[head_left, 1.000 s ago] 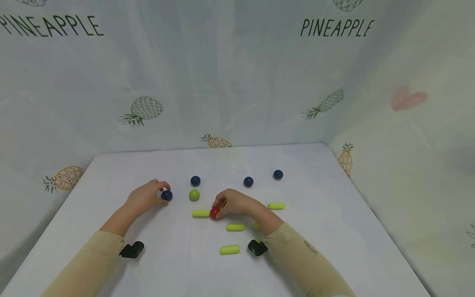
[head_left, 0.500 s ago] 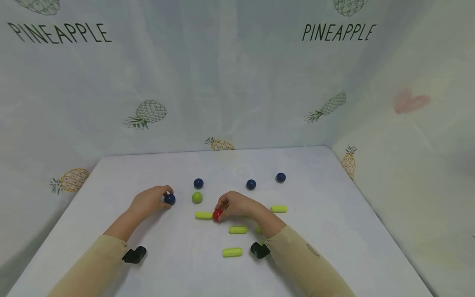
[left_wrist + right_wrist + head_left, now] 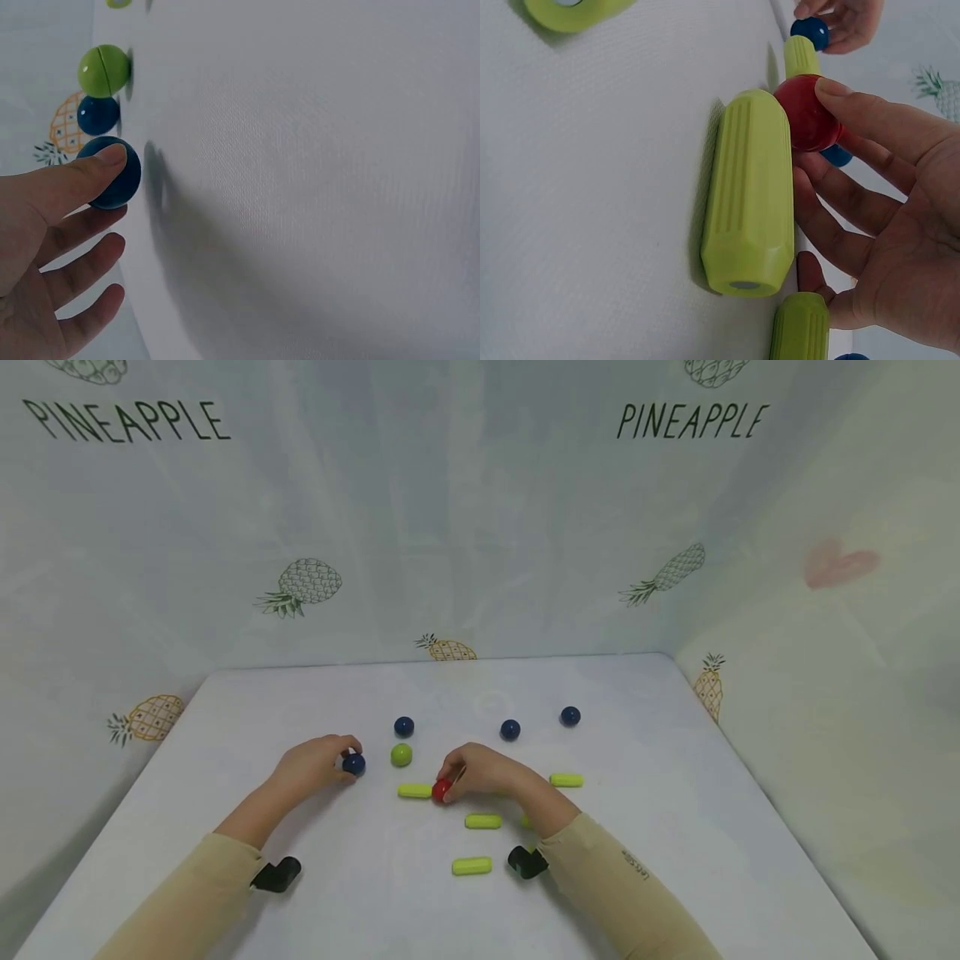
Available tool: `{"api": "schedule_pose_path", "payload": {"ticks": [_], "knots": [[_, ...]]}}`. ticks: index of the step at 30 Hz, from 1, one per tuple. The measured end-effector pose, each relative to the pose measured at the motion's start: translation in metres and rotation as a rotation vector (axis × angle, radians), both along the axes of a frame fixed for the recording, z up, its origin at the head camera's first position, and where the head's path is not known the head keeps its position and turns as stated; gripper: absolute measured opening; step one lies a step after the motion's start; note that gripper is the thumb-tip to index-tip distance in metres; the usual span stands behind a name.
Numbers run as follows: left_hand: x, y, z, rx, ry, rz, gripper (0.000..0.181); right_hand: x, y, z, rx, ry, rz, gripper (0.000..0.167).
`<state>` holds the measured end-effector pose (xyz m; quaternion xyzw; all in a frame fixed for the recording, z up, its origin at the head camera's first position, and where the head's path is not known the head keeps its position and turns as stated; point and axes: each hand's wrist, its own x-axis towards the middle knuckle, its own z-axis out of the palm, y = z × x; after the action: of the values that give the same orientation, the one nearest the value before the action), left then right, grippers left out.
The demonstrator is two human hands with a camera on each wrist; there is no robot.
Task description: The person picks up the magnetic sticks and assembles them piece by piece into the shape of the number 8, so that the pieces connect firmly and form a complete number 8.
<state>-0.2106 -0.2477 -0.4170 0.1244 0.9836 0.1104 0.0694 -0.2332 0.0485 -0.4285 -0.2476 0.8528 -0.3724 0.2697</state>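
Note:
My left hand (image 3: 313,765) pinches a dark blue ball (image 3: 354,765) between thumb and fingers at the table's left-centre. In the left wrist view that thumb lies across the blue ball (image 3: 112,180), while the lower fingers spread free. With thumb and fingers, my right hand (image 3: 480,772) holds a red ball (image 3: 442,791) against the right end of a yellow-green rod (image 3: 414,791). The right wrist view shows the red ball (image 3: 806,112) beyond a ribbed rod (image 3: 750,195) lying closer to the camera. A green ball (image 3: 401,755) sits between the hands.
Behind the hands lie more blue balls: one on the left (image 3: 404,727), one in the middle (image 3: 510,730), one on the right (image 3: 571,717). Loose rods (image 3: 483,821) lie on the white table (image 3: 360,893), some partly under my right arm. A pineapple-print cloth (image 3: 480,527) hangs behind.
My left hand has shifted slightly to the right with the blue ball, closer to the green ball. The right hand keeps its hold on the red ball beside the rod. The head view has shifted slightly.

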Motion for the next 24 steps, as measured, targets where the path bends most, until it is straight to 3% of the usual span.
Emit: {"api": "schedule_pose_path", "payload": {"ticks": [13, 24], "knots": [[0.013, 0.020, 0.007, 0.005, -0.042, -0.046, 0.039, 0.000, 0.000, 0.002, 0.002, 0.002, 0.013, 0.018], [0.016, 0.028, 0.001, 0.048, -0.083, -0.065, 0.036, 0.000, 0.000, 0.002, 0.000, 0.007, 0.014, 0.019]]}}
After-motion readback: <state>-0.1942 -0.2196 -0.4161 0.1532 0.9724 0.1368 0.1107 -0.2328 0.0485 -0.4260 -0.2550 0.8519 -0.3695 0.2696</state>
